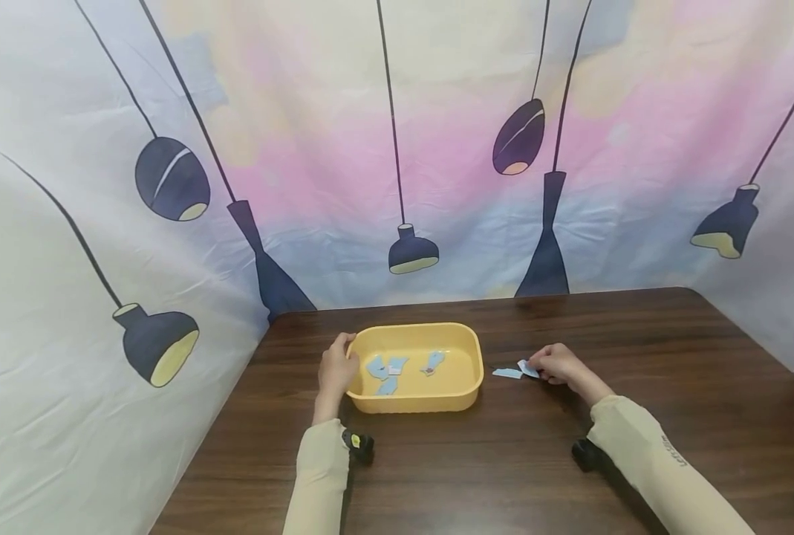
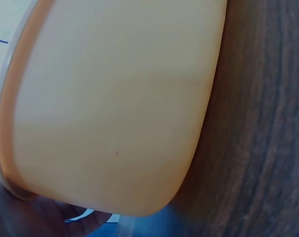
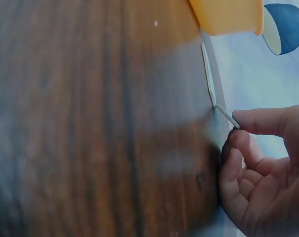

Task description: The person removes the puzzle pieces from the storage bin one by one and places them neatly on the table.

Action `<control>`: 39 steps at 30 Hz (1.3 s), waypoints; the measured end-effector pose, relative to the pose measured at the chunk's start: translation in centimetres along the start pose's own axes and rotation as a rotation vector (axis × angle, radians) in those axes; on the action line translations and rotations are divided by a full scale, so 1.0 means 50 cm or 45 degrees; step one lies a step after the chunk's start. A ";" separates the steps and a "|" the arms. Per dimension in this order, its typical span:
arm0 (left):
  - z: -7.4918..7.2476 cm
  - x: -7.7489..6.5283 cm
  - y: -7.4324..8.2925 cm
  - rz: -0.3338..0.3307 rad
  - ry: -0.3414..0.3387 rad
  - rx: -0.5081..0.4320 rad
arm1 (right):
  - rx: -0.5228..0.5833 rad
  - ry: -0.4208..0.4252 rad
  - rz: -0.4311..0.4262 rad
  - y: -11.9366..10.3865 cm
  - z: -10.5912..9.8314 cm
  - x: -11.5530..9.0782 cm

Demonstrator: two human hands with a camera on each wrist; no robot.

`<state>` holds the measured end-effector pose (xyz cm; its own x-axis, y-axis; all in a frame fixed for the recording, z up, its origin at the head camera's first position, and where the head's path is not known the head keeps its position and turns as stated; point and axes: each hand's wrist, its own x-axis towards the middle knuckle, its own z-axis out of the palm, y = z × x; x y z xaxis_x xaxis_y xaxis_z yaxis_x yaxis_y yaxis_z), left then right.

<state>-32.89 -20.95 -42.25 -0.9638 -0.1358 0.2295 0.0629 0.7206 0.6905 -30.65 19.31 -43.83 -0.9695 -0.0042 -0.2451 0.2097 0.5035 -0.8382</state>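
Note:
A shallow yellow plastic basin (image 1: 410, 403) stands on the table, with several light blue card scraps (image 1: 388, 386) lying on its floor. My left hand (image 1: 335, 369) holds the basin's left end at the rim; in the left wrist view, the basin's wall (image 2: 109, 108) hides much of that hand. To the right of the basin, my right hand (image 1: 560, 364) pinches a small light blue card scrap (image 1: 527, 368) between thumb and fingertips, tilted up from the tabletop. Another flat strip of card (image 1: 507, 373) lies just left of it, close to the pinched one.
The dark wood table (image 1: 437, 468) reaches back to a hanging cloth (image 1: 343, 178) printed with lamps. Black wrist cameras are strapped at both sleeves, the left camera (image 1: 363, 448) near the basin's front left corner.

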 end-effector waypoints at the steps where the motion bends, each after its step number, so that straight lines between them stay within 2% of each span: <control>1: 0.001 0.000 0.001 0.002 -0.001 -0.001 | -0.009 0.012 -0.004 0.002 -0.001 0.000; 9: -0.001 -0.003 0.004 0.013 -0.010 -0.016 | -0.118 0.119 -0.052 0.012 -0.007 -0.003; 16: -0.002 0.000 0.000 0.023 0.002 -0.017 | 0.066 0.102 -0.061 -0.023 -0.012 -0.012; 21: -0.002 0.000 0.002 0.010 0.001 -0.030 | 0.094 0.047 -0.111 -0.065 0.002 -0.020; 28: -0.001 -0.002 -0.002 0.009 -0.007 -0.035 | 0.237 0.000 -0.189 -0.135 0.055 -0.019; 34: -0.002 0.000 -0.001 -0.006 -0.004 -0.040 | 0.285 -0.132 -0.293 -0.201 0.122 -0.015; 39: 0.000 -0.002 0.003 0.002 0.005 -0.044 | 0.315 -0.235 -0.340 -0.231 0.189 -0.009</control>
<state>-32.79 -20.85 -42.19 -0.9627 -0.1372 0.2330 0.0733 0.6971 0.7132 -31.42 5.34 -38.63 -0.9596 -0.2733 -0.0671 -0.0007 0.2408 -0.9706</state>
